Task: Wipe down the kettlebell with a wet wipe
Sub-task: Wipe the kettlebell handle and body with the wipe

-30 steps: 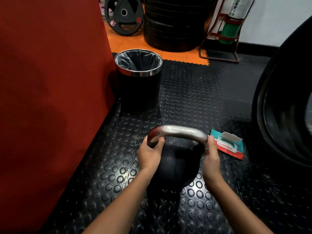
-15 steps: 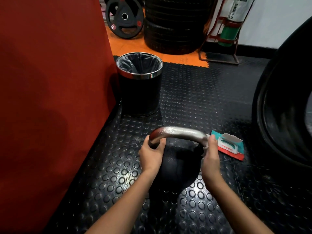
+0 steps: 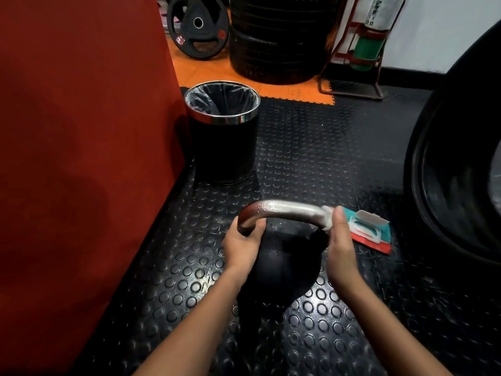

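Note:
A black kettlebell (image 3: 282,264) with a silver handle (image 3: 284,208) stands on the studded black floor mat. My left hand (image 3: 242,246) grips the left end of the handle. My right hand (image 3: 340,248) holds a white wet wipe (image 3: 328,218) wrapped round the right end of the handle, thumb up along it. An open pack of wipes (image 3: 370,232), teal and red with a white flip lid, lies on the mat just right of my right hand.
A black bin (image 3: 223,131) with a chrome rim and a liner stands behind the kettlebell beside a red wall (image 3: 81,158). A large tyre (image 3: 458,172) fills the right side. Stacked tyres (image 3: 279,36), a weight plate (image 3: 198,25) and a red stand (image 3: 360,47) are further back.
My right hand has slid a little up the right end of the handle, and the white wipe now shows above my fingers. The left hand keeps its grip.

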Available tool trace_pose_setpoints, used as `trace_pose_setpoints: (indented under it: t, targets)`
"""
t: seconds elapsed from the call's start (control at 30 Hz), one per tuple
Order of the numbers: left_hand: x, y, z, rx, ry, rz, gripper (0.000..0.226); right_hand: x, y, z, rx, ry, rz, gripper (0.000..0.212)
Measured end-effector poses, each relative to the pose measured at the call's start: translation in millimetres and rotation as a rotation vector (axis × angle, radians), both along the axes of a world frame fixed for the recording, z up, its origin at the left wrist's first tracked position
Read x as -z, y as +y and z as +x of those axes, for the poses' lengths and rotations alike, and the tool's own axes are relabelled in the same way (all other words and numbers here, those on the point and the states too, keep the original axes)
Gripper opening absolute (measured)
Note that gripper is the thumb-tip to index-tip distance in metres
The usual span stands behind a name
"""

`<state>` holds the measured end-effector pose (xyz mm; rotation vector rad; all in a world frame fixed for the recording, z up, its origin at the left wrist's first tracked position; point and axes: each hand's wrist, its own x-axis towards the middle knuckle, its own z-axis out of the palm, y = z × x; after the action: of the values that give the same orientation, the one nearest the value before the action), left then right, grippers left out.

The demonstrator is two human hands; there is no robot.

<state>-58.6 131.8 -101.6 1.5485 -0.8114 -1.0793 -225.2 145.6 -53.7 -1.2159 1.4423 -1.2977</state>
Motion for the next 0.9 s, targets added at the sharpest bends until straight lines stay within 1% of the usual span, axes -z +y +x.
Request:
trace_pose_setpoints:
  t: [0.07,0.1,0.13,0.17,0.2,0.23,0.27,0.33,0.37,0.4,0.43,0.47,0.53,0.57,0.6,0.67,0.7,0.77,0.8,0.83,0.87,0.9]
  targets:
    - [0,0,0,0.008,0.018,-0.021,0.015,-13,9,11,0.024,0.201,-0.128,0.049]
    - [0,0,0,0.008,0.024,-0.026,0.015,-18,14,17,0.01,0.271,-0.17,0.048]
    - [0,1,0,0.008,0.028,-0.025,0.015,-18,18,19,0.002,0.314,-0.192,0.053]
    - [0,1,-1,0.005,0.029,-0.017,0.015,-13,22,19,0.003,0.329,-0.21,0.056]
    - [-1,1,0,0.006,0.031,-0.011,0.015,-5,25,16,0.016,0.316,-0.225,0.058]
    - [-2,1,0,0.014,0.039,-0.009,0.017,3,25,12,0.032,0.254,-0.215,0.059]
    - [-3,1,1,0.026,0.05,-0.01,0.018,11,23,8,0.051,0.155,-0.174,0.061]
    - [-7,2,2,0.044,0.074,-0.005,0.019,20,13,1,0.058,-0.021,-0.038,0.072]
    - [-8,2,2,0.05,0.083,-0.004,0.019,21,7,-2,0.052,-0.064,0.025,0.08]
    - [-8,2,2,0.055,0.088,-0.008,0.019,20,1,-4,0.04,-0.061,0.066,0.087]
    - [-7,2,2,0.054,0.088,-0.011,0.019,17,-3,-6,0.014,-0.017,0.065,0.089]
    - [-7,2,2,0.051,0.086,-0.014,0.019,9,-3,-4,0.012,0.05,0.022,0.08]
    - [-7,2,2,0.045,0.094,-0.02,0.019,-10,3,7,0.029,0.156,-0.128,0.05]
    - [-7,2,1,0.044,0.104,-0.02,0.02,-16,7,11,0.017,0.215,-0.176,0.042]
    - [-6,2,1,0.042,0.107,-0.016,0.021,-19,12,14,0.002,0.276,-0.206,0.039]
    - [-6,2,1,0.045,0.097,-0.005,0.021,-12,19,13,0.0,0.318,-0.22,0.044]
    - [-6,2,2,0.049,0.098,-0.002,0.022,-6,19,9,0.02,0.279,-0.191,0.047]
    - [-8,2,2,0.059,0.112,-0.006,0.022,2,15,3,0.065,0.136,-0.074,0.051]
    - [-9,1,2,0.059,0.119,-0.007,0.022,2,11,2,0.084,0.077,-0.012,0.057]
    - [-10,1,2,0.058,0.126,-0.007,0.021,2,7,1,0.097,0.054,0.033,0.066]
    - [-11,1,2,0.058,0.129,-0.011,0.021,1,3,1,0.103,0.069,0.056,0.077]
    - [-11,1,2,0.056,0.131,-0.018,0.02,-2,1,3,0.105,0.123,0.034,0.08]
